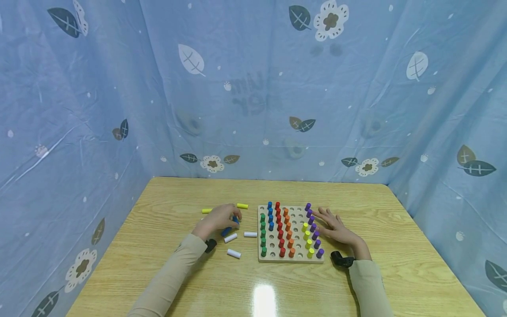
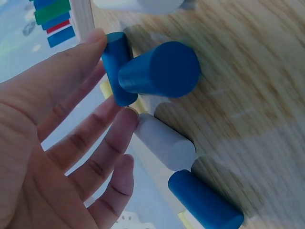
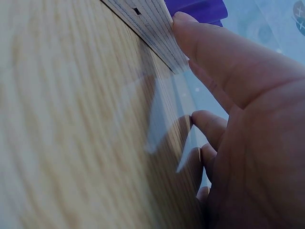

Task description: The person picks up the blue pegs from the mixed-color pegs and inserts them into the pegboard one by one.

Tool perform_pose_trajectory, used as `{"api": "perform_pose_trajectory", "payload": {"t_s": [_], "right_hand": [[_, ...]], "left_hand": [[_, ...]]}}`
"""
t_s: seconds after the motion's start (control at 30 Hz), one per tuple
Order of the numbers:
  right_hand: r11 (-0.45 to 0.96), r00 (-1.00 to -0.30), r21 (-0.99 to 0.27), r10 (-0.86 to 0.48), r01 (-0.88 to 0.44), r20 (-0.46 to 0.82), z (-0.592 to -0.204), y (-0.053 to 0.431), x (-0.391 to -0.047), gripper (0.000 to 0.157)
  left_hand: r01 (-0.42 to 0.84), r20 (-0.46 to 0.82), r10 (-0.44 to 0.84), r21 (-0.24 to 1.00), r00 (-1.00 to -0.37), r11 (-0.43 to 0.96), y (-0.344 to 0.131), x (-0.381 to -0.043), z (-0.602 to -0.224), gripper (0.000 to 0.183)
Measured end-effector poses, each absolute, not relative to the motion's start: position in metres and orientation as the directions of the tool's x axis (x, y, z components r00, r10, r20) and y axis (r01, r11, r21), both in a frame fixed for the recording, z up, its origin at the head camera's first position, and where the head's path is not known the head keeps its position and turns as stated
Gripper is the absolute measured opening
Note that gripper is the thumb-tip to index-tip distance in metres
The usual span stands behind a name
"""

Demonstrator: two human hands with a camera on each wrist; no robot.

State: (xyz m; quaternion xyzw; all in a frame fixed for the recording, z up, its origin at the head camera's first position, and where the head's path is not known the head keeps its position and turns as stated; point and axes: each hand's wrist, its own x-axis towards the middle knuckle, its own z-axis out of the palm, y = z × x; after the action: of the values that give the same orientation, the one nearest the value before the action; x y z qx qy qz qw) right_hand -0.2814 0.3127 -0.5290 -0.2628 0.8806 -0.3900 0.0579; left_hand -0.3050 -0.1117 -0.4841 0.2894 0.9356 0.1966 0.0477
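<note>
Over the left part of the table my left hand (image 1: 220, 219) pinches a blue peg (image 2: 113, 71) by its two ends, between thumb and fingertips. Another blue peg (image 2: 178, 69) is right beside it, overlapping it in the left wrist view. Just beyond those fingers lie a white peg (image 2: 164, 143) and one more blue peg (image 2: 205, 200). My right hand (image 1: 338, 230) has its fingers spread at the right edge of a wooden pegboard (image 1: 291, 259), its thumb at the board's side near a purple peg (image 3: 202, 9). That hand holds nothing.
Rows of green, blue, red, orange, yellow and purple pegs stand in the board, among bare holes. Loose white pegs (image 1: 234, 253) lie left of it. A yellow peg (image 1: 242, 206) lies behind the left hand. Blue curtains (image 1: 253, 132) enclose the table (image 1: 198, 290).
</note>
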Motion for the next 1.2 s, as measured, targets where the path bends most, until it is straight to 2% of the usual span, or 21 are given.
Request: {"api": "perform_pose_trajectory", "payload": {"t_s": [0.27,0.77,1.0,1.2], "right_hand": [[0.535,-0.848,-0.737,-0.521,-0.413,0.097,-0.530,0.317,-0.282,0.053],[0.534,-0.850,-0.742,-0.518,-0.406,0.092,-0.530,0.317,-0.283,0.054],[0.528,-0.850,-0.751,-0.521,-0.397,0.083,-0.502,0.303,-0.265,0.053],[0.523,-0.849,-0.751,-0.520,-0.403,0.093,-0.503,0.303,-0.265,0.052]], "left_hand": [[0.493,0.005,0.537,0.402,-0.844,0.771,-0.108,-0.303,-0.483,0.013],[0.513,0.015,0.535,0.309,-0.845,0.801,-0.102,-0.307,-0.486,0.013],[0.514,0.004,0.536,0.289,-0.844,0.808,-0.101,-0.307,-0.485,0.013],[0.513,-0.007,0.534,0.269,-0.845,0.815,-0.100,-0.309,-0.486,0.013]]}}
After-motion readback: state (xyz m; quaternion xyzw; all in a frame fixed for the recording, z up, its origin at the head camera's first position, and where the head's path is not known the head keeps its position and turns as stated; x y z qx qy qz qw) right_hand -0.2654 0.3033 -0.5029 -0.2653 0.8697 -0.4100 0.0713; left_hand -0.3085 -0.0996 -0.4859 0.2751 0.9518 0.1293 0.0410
